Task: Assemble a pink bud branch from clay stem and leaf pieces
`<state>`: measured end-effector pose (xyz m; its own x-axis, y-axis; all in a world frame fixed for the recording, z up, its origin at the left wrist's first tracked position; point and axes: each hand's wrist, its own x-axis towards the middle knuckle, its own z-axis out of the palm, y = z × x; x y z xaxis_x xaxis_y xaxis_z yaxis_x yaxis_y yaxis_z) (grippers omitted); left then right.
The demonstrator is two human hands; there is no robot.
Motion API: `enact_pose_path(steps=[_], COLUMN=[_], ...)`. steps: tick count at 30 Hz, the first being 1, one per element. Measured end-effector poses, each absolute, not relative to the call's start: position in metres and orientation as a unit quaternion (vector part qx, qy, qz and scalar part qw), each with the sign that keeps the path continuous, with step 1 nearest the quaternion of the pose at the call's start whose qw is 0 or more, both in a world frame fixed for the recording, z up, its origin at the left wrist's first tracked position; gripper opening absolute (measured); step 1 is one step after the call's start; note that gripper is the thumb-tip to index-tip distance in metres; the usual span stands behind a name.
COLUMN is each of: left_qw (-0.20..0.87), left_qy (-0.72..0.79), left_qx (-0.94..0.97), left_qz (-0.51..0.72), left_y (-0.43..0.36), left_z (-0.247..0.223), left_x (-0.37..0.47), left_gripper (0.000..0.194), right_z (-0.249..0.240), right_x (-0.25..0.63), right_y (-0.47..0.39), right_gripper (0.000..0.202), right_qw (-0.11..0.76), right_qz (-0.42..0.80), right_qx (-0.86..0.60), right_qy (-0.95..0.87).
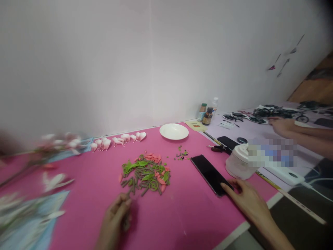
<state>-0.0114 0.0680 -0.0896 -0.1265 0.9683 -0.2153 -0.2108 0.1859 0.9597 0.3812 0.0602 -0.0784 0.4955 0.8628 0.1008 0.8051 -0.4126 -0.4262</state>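
Note:
My left hand (116,215) is closed at the near edge of a pile of small parts, its fingertips pinching what looks like a short grey-brown stem piece. Something brownish also shows under the curled fingers, too blurred to name. The pile holds grey-brown stem pieces (145,192), green leaf-like and ring-shaped parts (153,185), and pink petal-like parts (153,158). To the right, a black phone (208,173) lies face up on the pink table cover (166,225). My right hand (246,196) grips its near right corner, thumb on top and fingers along the side.
A white plate (174,132) and white-pink flower parts (125,139) lie toward the wall. Blurred artificial flowers (56,182) lie left. Scissors (218,148), a lidded tub (240,163), bottles (207,116) and a power strip (283,173) stand right. Another person's hands (283,125) work beyond.

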Motion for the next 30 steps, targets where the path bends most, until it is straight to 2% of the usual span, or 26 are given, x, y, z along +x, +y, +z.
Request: enact_pose_path(steps=[8,19,24,28,30], left_qw=[0.571,0.576,0.575,0.571,0.570], left_qy=[0.525,0.531,0.527,0.525,0.523], left_qx=[0.356,0.349,0.355,0.365,0.365], left_qz=[0.522,0.515,0.515,0.515,0.517], left_y=[0.070,0.073,0.072,0.073,0.073], left_z=[-0.091,-0.096,-0.096,-0.096,-0.096], left_x=[-0.014,-0.016,-0.015,-0.016,-0.016], left_gripper=[0.035,0.037,0.038,0.038,0.038], right_z=[-0.076,-0.078,-0.071,-0.072,-0.073], right_x=[0.366,0.367,0.334,0.288,0.270], right_y=[0.054,0.054,0.058,0.077,0.092], right_gripper=[0.072,0.068,0.041,0.028,0.018], right_qw=[0.192,0.175,0.237,0.242,0.213], right_qz=[0.053,0.010,-0.046,-0.011,-0.021], right_qx=[-0.803,-0.787,-0.712,-0.627,-0.615], right_qy=[-0.562,-0.592,-0.659,-0.741,-0.759])
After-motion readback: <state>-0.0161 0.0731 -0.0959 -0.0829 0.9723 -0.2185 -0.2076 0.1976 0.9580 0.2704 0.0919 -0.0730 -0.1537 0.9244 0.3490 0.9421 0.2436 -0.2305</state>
